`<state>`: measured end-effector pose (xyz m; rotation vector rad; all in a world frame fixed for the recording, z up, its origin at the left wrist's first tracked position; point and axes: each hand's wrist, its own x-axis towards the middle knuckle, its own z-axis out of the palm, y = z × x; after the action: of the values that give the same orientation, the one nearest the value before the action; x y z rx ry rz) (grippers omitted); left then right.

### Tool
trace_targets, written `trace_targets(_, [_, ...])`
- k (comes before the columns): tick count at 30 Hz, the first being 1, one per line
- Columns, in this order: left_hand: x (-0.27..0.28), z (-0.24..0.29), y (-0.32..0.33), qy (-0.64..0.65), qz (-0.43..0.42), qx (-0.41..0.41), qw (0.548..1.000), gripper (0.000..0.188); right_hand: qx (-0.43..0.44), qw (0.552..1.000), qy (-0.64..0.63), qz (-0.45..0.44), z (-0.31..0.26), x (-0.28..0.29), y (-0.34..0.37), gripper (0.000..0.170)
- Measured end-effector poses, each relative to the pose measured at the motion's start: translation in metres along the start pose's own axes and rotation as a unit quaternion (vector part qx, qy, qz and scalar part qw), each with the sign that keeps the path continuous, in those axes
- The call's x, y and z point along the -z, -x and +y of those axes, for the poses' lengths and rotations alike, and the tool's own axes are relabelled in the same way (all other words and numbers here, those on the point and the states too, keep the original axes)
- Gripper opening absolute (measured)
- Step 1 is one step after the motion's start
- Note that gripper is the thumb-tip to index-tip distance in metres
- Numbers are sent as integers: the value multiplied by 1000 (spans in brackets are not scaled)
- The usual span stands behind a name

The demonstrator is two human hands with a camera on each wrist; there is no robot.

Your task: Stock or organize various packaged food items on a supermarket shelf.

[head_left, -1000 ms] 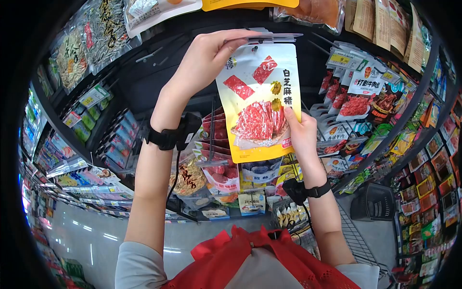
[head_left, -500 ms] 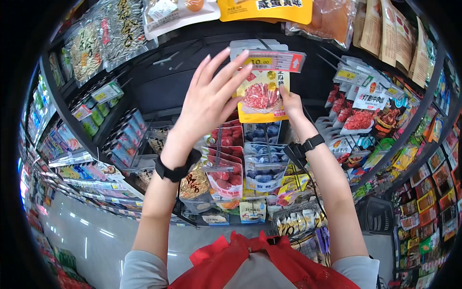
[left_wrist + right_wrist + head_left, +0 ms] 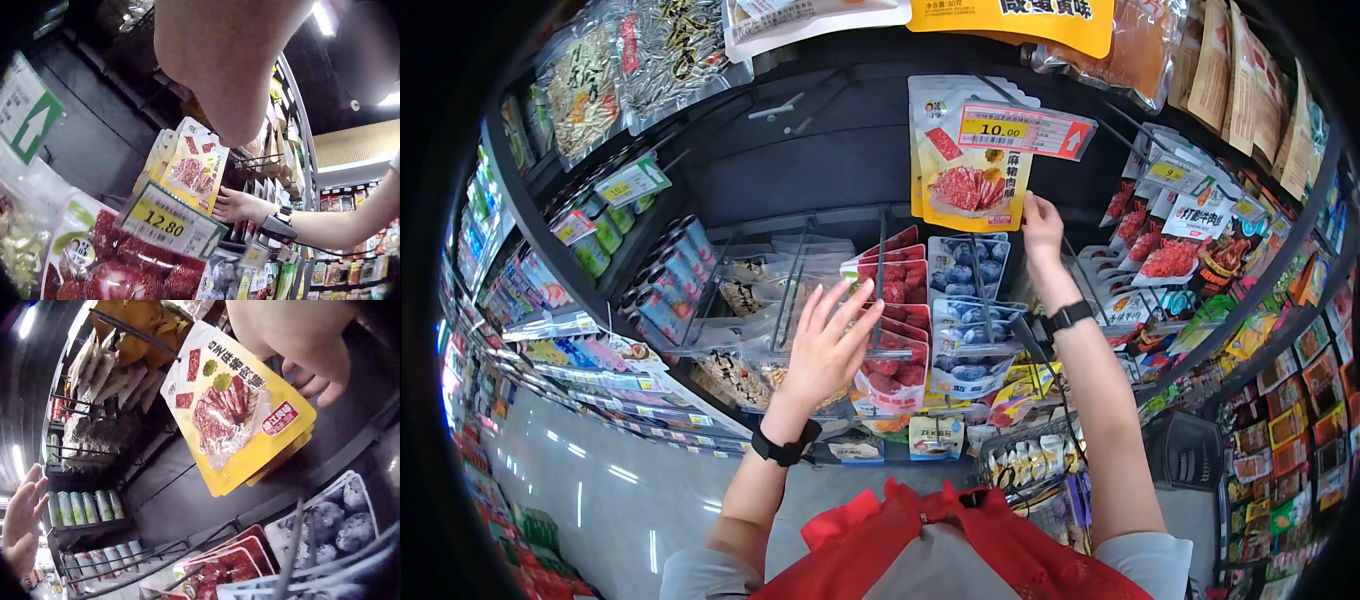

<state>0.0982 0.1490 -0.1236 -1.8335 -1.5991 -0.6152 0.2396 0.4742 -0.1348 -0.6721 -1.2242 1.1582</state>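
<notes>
Head view showed the left hand (image 3: 828, 345) spread near red bags (image 3: 897, 374) and the right hand (image 3: 1043, 234), fingers loose, beside yellow bags (image 3: 967, 188).

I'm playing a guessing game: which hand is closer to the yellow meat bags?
Right. The right hand is beside the yellow meat bags; the left hand is lower, near the red fruit bags.

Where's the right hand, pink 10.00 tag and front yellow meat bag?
Right hand (image 3: 1043, 234): head view, its back.
Pink 10.00 tag (image 3: 1028, 131): head view, its middle.
Front yellow meat bag (image 3: 232, 415): right wrist view, printed meat.
</notes>
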Motion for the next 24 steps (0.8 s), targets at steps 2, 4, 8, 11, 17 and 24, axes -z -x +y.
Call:
trace_targets(2, [-5,-1,9,23,-6,3,1000,48,30,997,74,7,4,29,10,34])
trace_targets(4, [-11,-5,23,44,-5,-16,999,46,54,992,114,7,4,69,30,33])
trace_targets(8, [-25,-16,40,101,24,-63,993,38,109,989,80,57,-23,126,107,15])
trace_targets(11, [-38,-15,42,142,44,-106,983,30,294,870,394,40,-58,150,164,5])
trace_targets(17, [-75,19,24,257,67,-238,934,22,122,837,531,-48,-41,202,251,8])
trace_targets(24, [-136,102,27,414,50,-328,848,22,-100,764,637,-27,-24,246,373,20])
